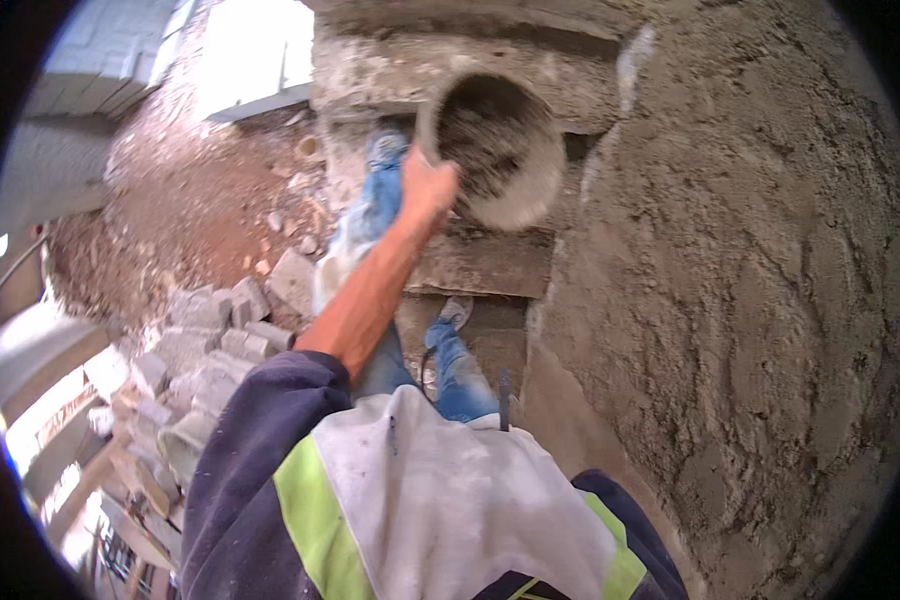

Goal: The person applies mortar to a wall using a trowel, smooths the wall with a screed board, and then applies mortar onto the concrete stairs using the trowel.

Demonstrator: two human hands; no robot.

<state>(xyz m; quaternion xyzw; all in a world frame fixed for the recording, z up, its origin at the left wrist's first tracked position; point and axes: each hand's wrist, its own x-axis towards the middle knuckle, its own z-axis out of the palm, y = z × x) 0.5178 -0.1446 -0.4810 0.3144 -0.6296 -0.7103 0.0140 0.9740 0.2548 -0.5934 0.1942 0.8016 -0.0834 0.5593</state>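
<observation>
My left arm reaches forward, and my left hand (430, 188) is closed on the near left rim of a grey, mortar-caked bucket (542, 185). The bucket is tilted, with its mouth facing me. Inside it lies wet grey-brown mortar (485, 145), blurred by motion. Beneath the bucket are rough concrete steps (480, 262). To its right a wall coated with rough wet mortar (730, 260) rises along the stairs. Of my right arm only a dark sleeve (635, 515) shows at the lower edge; my right hand is out of view.
My feet stand on different steps, one shoe (457, 312) on the nearer one. Broken blocks and rubble (210, 345) pile up at the left. Beyond them lies reddish loose dirt (205, 205), with a pale bright panel (260, 60) at the far left.
</observation>
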